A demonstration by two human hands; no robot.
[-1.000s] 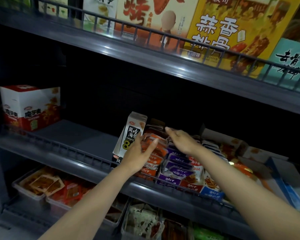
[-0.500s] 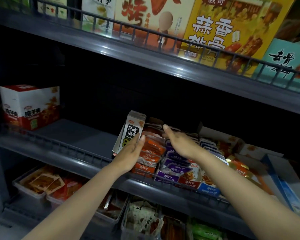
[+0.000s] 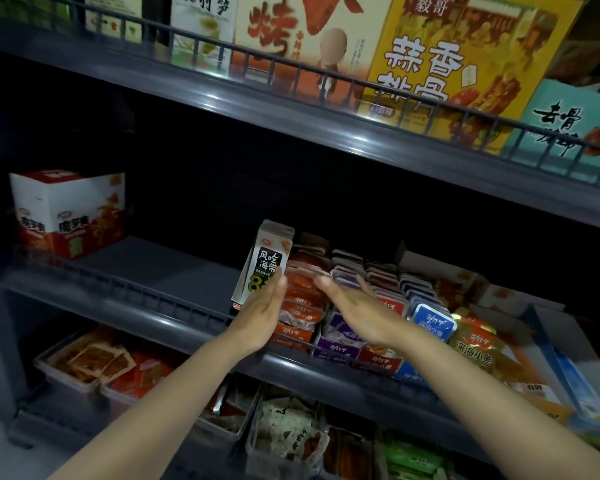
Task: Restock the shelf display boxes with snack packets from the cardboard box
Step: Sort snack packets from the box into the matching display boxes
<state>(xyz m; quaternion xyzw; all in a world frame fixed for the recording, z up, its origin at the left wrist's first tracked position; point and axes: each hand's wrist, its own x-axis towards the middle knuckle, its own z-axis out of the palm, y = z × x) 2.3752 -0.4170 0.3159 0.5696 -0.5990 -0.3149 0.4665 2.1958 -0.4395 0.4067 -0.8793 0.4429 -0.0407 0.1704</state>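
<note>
A white display box (image 3: 264,263) with black lettering stands on the middle shelf, its side panel facing me. Rows of snack packets fill it: orange-red packets (image 3: 300,306) at the left, purple packets (image 3: 340,336) beside them, blue packets (image 3: 430,322) further right. My left hand (image 3: 262,315) has straight fingers flat against the box's left side and the orange row. My right hand (image 3: 355,308) lies flat, fingers straight, on top of the purple and red rows. Neither hand holds a packet. The cardboard box is not in view.
A red and white carton (image 3: 66,213) stands at the shelf's far left, with bare shelf (image 3: 160,268) between it and the display box. A wire rail (image 3: 136,292) runs along the shelf front. Large cartons (image 3: 465,64) fill the upper shelf; plastic bins (image 3: 84,362) of packets sit below.
Both hands have drawn slightly back toward the shelf front along the packet rows, and the fingers have flattened. The view has shifted a little.
</note>
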